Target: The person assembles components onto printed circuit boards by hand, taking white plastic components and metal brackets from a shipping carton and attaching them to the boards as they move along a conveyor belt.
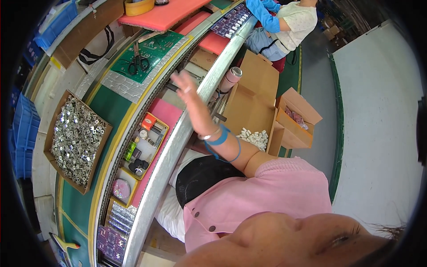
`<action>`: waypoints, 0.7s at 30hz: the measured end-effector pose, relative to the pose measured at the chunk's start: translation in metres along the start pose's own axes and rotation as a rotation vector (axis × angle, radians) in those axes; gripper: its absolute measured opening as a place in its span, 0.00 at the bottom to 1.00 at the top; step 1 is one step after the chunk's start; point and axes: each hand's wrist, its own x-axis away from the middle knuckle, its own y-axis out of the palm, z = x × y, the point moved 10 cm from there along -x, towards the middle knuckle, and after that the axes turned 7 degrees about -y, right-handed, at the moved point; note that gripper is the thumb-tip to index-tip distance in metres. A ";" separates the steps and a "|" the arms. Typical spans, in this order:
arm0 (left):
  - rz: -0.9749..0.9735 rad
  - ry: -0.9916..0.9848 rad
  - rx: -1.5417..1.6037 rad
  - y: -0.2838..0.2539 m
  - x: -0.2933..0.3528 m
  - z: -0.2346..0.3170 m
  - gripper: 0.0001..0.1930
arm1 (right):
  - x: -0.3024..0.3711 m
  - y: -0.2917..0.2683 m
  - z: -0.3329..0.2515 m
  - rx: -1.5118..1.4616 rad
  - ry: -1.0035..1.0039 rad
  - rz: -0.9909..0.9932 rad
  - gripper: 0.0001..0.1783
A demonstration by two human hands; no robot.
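Note:
My right hand (189, 91) reaches over the silver rail (158, 182) along the bench edge, its fingers apart and slightly blurred. Nothing shows in it. A blue wrist strap (221, 136) and a bracelet or watch sit at that wrist. Beyond the fingertips, black-handled scissors (138, 62) lie on a green mat or board (153, 46). Closer to the bench edge, a yellow tray (156, 153) holds a red box, a green item and other small things. My left hand is out of view.
A cardboard box (103, 142) of small metal parts stands on the bench. Purple circuit boards (112, 242) lie at both ends. Beside me are a pink thermos (230, 79), a big carton (253, 82) with white parts (254, 139), and a smaller carton (296, 139). A co-worker (296, 26) sits farther along.

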 end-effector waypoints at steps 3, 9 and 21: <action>-0.047 -0.068 -0.004 0.002 0.001 -0.009 0.27 | 0.035 0.062 0.031 0.101 -0.108 -0.315 0.39; -0.115 -0.792 -0.276 -0.200 0.355 -0.117 0.26 | 0.016 0.029 0.014 0.715 -0.278 -0.364 0.28; 0.244 -1.692 -0.040 -0.257 0.444 -0.047 0.59 | 0.031 0.064 0.027 0.372 -0.159 -0.477 0.28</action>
